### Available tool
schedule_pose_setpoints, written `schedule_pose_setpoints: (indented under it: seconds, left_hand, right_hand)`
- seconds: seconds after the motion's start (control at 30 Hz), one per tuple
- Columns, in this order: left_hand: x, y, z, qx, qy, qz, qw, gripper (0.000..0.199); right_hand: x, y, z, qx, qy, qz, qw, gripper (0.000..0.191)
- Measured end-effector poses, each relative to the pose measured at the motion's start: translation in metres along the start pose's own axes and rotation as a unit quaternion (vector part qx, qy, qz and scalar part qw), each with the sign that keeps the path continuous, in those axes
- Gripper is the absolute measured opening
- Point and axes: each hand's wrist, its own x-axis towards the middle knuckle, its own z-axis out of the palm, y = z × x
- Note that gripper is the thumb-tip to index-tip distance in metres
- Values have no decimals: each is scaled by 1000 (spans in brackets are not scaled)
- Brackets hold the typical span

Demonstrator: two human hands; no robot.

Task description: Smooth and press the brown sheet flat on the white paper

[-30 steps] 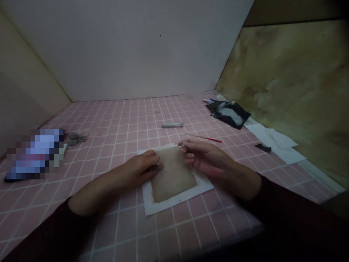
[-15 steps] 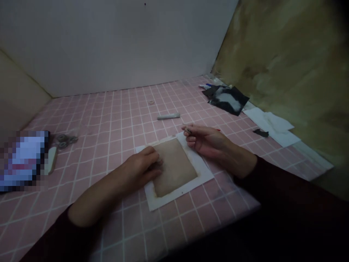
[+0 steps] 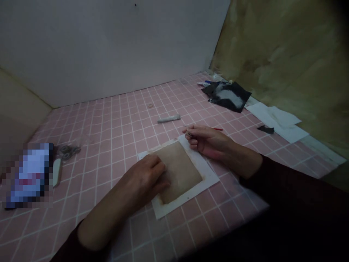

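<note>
A square brown sheet (image 3: 182, 171) with a white paper border (image 3: 188, 200) lies flat on the table. Over its left side is my left hand (image 3: 147, 174), its fingers curled down and blurred at the tips; whatever they hold, if anything, is hidden. My right hand (image 3: 204, 140) pinches a small dark piece (image 3: 190, 134) between thumb and fingers, just above the top right corner of the paper. The piece is too small to name. Behind the right hand, a thin red stick (image 3: 218, 129) pokes out.
A grey tube-like stick (image 3: 169, 119) and a small ring (image 3: 150, 105) lie farther back on the pink tiled surface (image 3: 109, 120). At left are a pixelated phone-like object (image 3: 29, 174), a white strip (image 3: 56, 172) and grey rings (image 3: 68, 151). Black sheets (image 3: 229, 96) and white papers (image 3: 283, 123) lie right.
The view has shifted slightly, so most things sit a little lower. My left hand stays over the brown sheet; my right hand keeps its pinch on the small piece.
</note>
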Motion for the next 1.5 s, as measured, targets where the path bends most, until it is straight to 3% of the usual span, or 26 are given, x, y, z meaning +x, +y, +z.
schedule_pose_setpoints:
  seconds: [0.27, 0.47, 0.7, 0.8, 0.93, 1.0, 1.2, 1.5]
  left_hand:
    - [5, 13, -6, 108, -9, 15, 994, 21]
    - [2, 15, 2, 100, 9, 29, 994, 18]
    - [-2, 41, 8, 186, -31, 62, 980, 22]
    - [-1, 48, 11, 207, -26, 51, 977, 24]
    - [-3, 44, 27, 255, 54, 30, 965, 30]
    - [-6, 41, 37, 280, 81, 2, 957, 35]
    - [-15, 43, 52, 304, 89, -53, 947, 42]
    - [-11, 50, 43, 288, 130, -11, 949, 36]
  right_hand:
    - [-3, 4, 7, -67, -7, -33, 997, 5]
    - [-5, 7, 10, -135, -5, -70, 988, 6]
    - [-13, 9, 18, -285, -27, -107, 952, 7]
    - [-17, 14, 19, -408, -54, -144, 900, 6]
    - [-21, 18, 17, -610, -85, -251, 747, 6]
    - [-22, 19, 16, -644, -93, -266, 712, 7]
    - [-21, 19, 16, -656, -92, -256, 704, 7]
    - [-23, 16, 16, -633, -79, -270, 721, 8]
